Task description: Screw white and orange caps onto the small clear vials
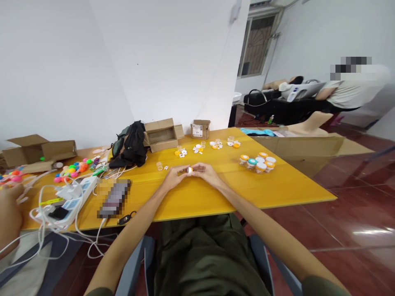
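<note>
Over the yellow table, my left hand (175,176) and my right hand (206,172) meet with curled fingers. A small white and orange cap (189,170) is pinched between the fingertips of both hands. Its details are too small to make out. Just left of my hands stands a clear plastic cup (159,165), with small white pieces (166,167) beside it. Further back lie several groups of loose parts: clear cups, small white pieces, and white and orange lids (236,145). To the right stand several jars with orange, white and teal lids (261,167) in a cluster.
At left are a power strip (75,203) with tangled white cables, a phone (115,198), a key fob (125,219) and colourful balls (74,169). A black bag (132,146) and cardboard boxes (162,135) line the wall. Another person's arm (10,209) reaches in at left.
</note>
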A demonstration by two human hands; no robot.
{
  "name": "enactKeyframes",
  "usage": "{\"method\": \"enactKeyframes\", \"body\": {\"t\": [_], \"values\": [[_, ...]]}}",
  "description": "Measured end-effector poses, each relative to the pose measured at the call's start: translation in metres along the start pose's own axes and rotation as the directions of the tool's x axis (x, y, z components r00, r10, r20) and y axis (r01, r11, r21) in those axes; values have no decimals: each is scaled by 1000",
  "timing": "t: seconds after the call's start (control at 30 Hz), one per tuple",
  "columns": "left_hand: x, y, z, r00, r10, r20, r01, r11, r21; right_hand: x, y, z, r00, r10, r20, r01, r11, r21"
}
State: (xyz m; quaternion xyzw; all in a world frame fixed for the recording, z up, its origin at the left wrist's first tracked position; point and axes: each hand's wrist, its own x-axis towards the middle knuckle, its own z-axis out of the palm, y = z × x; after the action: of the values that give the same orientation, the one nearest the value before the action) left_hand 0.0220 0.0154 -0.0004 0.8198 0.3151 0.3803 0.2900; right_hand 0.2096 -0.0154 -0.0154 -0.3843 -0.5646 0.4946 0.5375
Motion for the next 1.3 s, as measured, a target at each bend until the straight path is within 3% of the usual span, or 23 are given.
{"method": "enactKeyframes", "body": {"t": [0.2, 0.53, 0.93, 1.07, 1.2, 1.3], "values": [[0, 0, 0, 1000, 4, 13, -5, 1000, 16, 0, 0, -1, 999, 27, -24, -27, 1000, 2], [-2, 0, 2, 997, 65, 40, -65, 998, 17, 0, 4, -2, 990, 135, 44, -139, 985, 102], [-1, 8, 1, 996, 59, 68, -63, 996, 58, 1, 3, -1, 984, 164, 73, -170, 982, 81], [-2, 7, 0, 994, 78, 83, -86, 991, 106, 3, 5, -1, 996, 84, 26, -83, 996, -13], [-2, 7, -3, 984, 107, 141, -134, 970, 205, 3, 7, 0, 995, -62, -72, 45, 975, -217], [-2, 8, -5, 977, 118, 180, -169, 938, 303, 2, 8, 1, 992, -115, -55, 91, 939, -331]]}}
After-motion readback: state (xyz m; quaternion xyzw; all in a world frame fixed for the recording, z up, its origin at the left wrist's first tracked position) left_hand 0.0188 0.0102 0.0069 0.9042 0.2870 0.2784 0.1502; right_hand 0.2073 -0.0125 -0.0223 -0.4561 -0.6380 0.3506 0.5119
